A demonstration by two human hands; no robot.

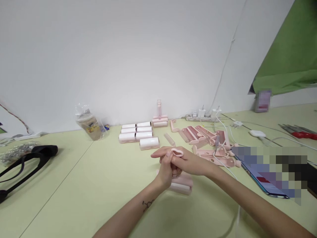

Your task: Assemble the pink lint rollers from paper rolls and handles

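Note:
My left hand [165, 170] and my right hand [184, 162] meet above the pale green table [81, 191], their fingers overlapping. A small pink ring-shaped plastic part [177, 152] rests on top of my right hand's fingers, which stretch leftward. My left hand's fingers curl around the right fingers. Under both hands lies a pink lint-roller holder with a white roll [182, 185]. What exactly each hand grips is partly hidden.
White rolls in pink holders [138, 134] lie in rows behind the hands. A heap of pink handles and covers [210, 143] sits at right, with white cables, a power strip [201, 116] and a phone [262, 180]. A plastic bag [90, 124] and black strap [27, 162] lie at left.

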